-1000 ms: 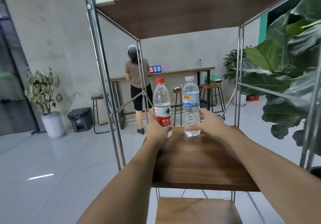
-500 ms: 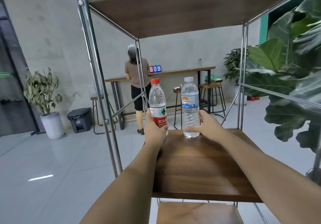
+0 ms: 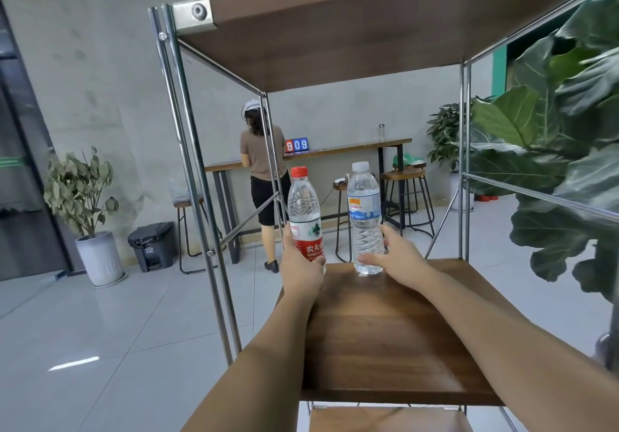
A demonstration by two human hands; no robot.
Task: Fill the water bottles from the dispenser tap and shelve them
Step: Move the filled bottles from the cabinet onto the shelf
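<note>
Since half a second ago our left hand [image 3: 301, 272] has brought the red-capped bottle [image 3: 305, 222] closer to the shelf board [image 3: 395, 338], gripping its label at the board's far-left edge. Our right hand [image 3: 400, 262] curls around the white-capped bottle [image 3: 364, 217], standing on the board's far end. Both bottles stand upright, caps up.

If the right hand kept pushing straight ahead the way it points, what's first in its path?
The right hand already grips the white-capped bottle near the shelf's far edge. Beyond looks like open air, then, probably, the stools far behind; depth is unclear.
</note>
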